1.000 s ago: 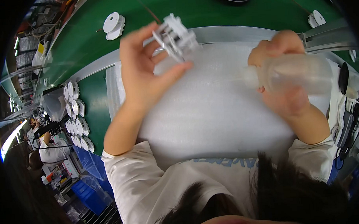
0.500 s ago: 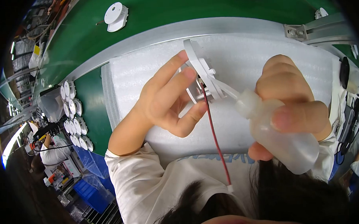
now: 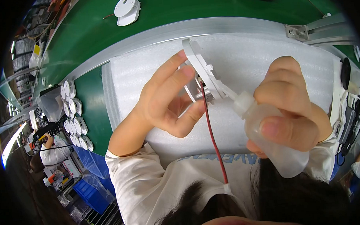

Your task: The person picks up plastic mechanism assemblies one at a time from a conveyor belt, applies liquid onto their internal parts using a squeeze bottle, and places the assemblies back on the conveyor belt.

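My left hand (image 3: 163, 97) grips a round white plastic part (image 3: 204, 70) by its edges, holding it tilted above the foam-covered surface. A red-and-black wire (image 3: 213, 139) hangs from the part, with a small white connector (image 3: 227, 188) at its lower end. In my right hand (image 3: 286, 97) is a translucent squeeze bottle (image 3: 284, 148), nozzle pointing up and left. The nozzle tip reaches the part's near side; whether it touches is hard to tell. My thumb presses on the bottle's side, and most of my other fingers are hidden behind it.
White foam sheet (image 3: 127, 74) lies under my hands, bordered by a metal rail (image 3: 153, 36). Beyond it, a similar white part (image 3: 127, 10) sits on the green surface (image 3: 208, 6). Several white parts (image 3: 74, 106) stand in rows at left. Farther left is another person's sleeve (image 3: 56, 150).
My right hand and the bottle have shifted left, and the nozzle now sits lower along the part. The held part has tipped slightly. The white part beyond the rail has moved right and away.
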`<state>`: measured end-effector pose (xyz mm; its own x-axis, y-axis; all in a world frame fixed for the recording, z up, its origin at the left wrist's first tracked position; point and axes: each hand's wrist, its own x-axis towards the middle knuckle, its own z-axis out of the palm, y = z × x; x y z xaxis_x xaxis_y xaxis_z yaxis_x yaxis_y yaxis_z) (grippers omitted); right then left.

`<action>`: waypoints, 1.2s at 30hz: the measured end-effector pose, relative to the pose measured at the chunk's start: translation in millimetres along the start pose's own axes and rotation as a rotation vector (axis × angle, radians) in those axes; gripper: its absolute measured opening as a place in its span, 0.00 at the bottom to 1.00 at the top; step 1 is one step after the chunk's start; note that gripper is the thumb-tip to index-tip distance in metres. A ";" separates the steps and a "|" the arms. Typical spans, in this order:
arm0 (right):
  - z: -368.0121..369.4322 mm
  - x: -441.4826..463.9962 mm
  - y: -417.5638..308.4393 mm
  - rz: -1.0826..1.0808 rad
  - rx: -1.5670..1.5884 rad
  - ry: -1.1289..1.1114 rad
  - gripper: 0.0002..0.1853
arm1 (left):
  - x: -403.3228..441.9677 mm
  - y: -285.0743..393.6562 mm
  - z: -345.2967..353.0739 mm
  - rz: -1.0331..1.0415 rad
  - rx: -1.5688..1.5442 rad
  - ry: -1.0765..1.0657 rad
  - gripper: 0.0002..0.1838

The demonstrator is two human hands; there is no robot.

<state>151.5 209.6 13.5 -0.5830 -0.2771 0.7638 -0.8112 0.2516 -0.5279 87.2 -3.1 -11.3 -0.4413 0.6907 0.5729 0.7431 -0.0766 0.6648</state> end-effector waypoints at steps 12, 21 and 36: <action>7.1 -4.3 3.5 -0.158 -0.158 0.056 0.25 | -7.2 -6.3 5.1 -0.402 -0.484 0.180 0.28; 6.3 -6.1 5.1 -0.154 -0.181 0.051 0.21 | 0.3 -6.8 0.5 0.035 0.221 0.103 0.45; 3.3 -5.4 4.8 -0.160 -0.169 0.023 0.21 | 2.0 4.1 2.7 -0.301 -0.327 0.135 0.39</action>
<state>150.7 209.2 5.6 -0.4446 -0.3052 0.8421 -0.8731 0.3579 -0.3312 90.7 -0.1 -8.7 -0.6910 0.6187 0.3738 0.3838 -0.1242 0.9150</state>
